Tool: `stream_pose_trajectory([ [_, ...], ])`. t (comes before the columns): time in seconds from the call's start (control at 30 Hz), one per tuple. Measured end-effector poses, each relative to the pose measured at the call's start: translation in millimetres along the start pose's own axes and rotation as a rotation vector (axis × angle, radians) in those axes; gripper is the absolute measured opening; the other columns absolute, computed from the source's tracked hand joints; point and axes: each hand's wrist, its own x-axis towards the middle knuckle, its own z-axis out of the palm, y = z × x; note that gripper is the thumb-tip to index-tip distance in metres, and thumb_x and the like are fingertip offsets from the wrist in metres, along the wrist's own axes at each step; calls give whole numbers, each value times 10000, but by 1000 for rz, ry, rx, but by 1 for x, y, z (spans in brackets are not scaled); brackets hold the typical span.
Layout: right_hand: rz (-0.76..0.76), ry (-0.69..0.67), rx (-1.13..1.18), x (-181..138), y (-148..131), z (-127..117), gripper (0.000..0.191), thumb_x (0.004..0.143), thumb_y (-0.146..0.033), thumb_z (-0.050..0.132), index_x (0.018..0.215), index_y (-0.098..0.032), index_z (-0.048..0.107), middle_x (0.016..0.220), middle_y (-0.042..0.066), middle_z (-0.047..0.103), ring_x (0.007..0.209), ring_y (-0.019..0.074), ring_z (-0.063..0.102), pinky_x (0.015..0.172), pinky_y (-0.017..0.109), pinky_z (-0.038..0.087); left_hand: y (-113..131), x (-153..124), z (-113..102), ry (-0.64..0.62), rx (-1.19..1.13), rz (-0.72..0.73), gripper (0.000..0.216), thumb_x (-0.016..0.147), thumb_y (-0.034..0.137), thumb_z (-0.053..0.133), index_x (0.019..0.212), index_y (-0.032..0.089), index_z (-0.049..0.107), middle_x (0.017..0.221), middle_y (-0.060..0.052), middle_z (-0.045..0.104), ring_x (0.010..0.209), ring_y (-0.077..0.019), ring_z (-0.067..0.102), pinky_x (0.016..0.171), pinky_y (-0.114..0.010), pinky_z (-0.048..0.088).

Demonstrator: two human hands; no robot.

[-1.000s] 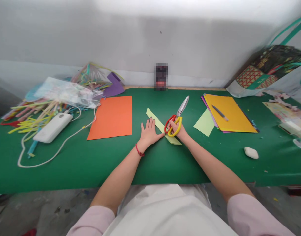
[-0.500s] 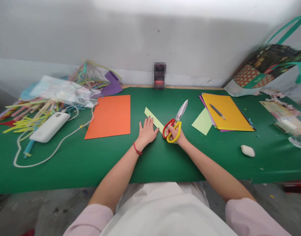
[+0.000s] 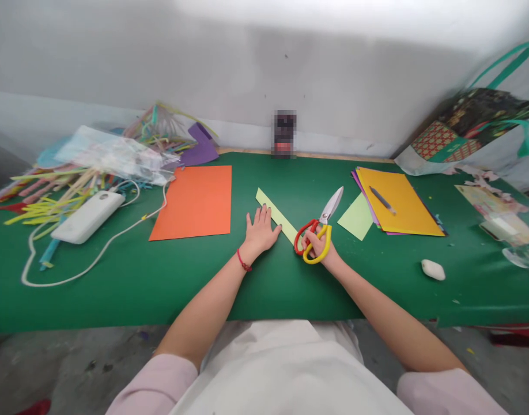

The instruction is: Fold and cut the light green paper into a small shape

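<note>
Green table top (image 3: 273, 300) is filling most of the view, w/ a pale wall (image 3: 230, 57) standing behind it. On it, around the middle, a light green strip (image 3: 287, 229) is lying diagonally. L hand (image 3: 259, 235) is resting flat, thumb spread apart, fingertips touching the strip's upper part. R hand (image 3: 316, 244) is curling its fingers around the handles of the scissors (image 3: 324, 218), near the strip's lower end; whether it is also pressing the paper, I cannot tell. Blades are pointing away from the person, looking closed.

Possible probs: the strip could be skewing or creasing if L fingertips are pressing too lightly while R hand is pulling; the blade tip, pointing twd the back, could be catching the small green sheet (image 3: 356, 217) or the yellow sheet (image 3: 407, 219) if R wrist is swinging right.

Re edges: forearms are crossing the front edge; orange sheet (image 3: 195, 202) is lying near L hand, limiting that side; bare green is showing beyond the strip & btwn the forearms, giving more room there
</note>
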Motion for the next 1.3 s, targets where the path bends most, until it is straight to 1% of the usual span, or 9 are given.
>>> stream_pose_trajectory([
  [0.13,42,-17,3,10,-8,-2,280,666,-422,563,632,-237,356,356,-78,458,223,61,291,239,185,197,0,0,2,12,16,8,744,899,554,253,1492,113,170,1565,-102,107,1443,-269,101,1162,-491,62],
  [0.33,-22,132,64,44,-28,14,190,726,-303,521,632,-228,374,397,-63,497,267,62,332,268,175,247,0,0,4,10,47,11,737,899,554,270,1490,123,182,1566,-102,116,1442,-272,106,1162,-491,77],
  [0.5,-8,140,18,72,-26,36,252,753,-241,477,524,-217,374,377,-36,472,296,64,344,298,183,277,0,0,4,30,41,20,722,906,541,275,1483,112,209,1563,-108,131,1441,-268,124,1160,-495,93],
  [0.63,0,143,5,86,-23,40,259,736,-222,478,496,-215,381,370,-34,467,314,68,359,314,181,295,1,0,3,26,37,18,722,904,544,280,1486,124,202,1563,-100,137,1441,-266,125,1158,-501,96],
  [0.77,16,137,-9,81,-24,31,244,714,-204,488,497,-219,378,346,-45,443,301,70,345,305,180,283,1,-1,3,22,34,13,729,904,546,275,1489,120,190,1565,-96,125,1442,-267,114,1161,-498,86],
  [0.9,39,134,-7,60,-23,15,194,703,-201,504,555,-222,380,368,-52,464,294,71,347,298,183,275,1,-1,3,16,40,14,742,904,550,274,1490,107,178,1567,-97,108,1442,-271,106,1164,-491,81],
  [1.07,59,133,18,39,-17,-1,198,706,-263,544,611,-229,374,390,-62,475,286,66,329,283,180,253,1,-1,2,8,36,6,729,904,543,277,1492,123,178,1567,-94,108,1443,-266,102,1164,-488,73],
  [1.17,63,147,19,41,-15,-1,197,708,-264,529,588,-228,377,382,-54,470,284,66,323,275,181,239,1,0,2,5,41,9,739,903,548,276,1492,113,172,1567,-97,102,1445,-264,94,1164,-488,67],
  [1.3,53,162,1,53,-17,7,219,715,-232,506,546,-225,367,378,-40,467,291,73,347,281,188,251,0,0,3,5,52,4,739,902,552,270,1492,117,175,1569,-96,100,1445,-259,91,1165,-480,64],
])
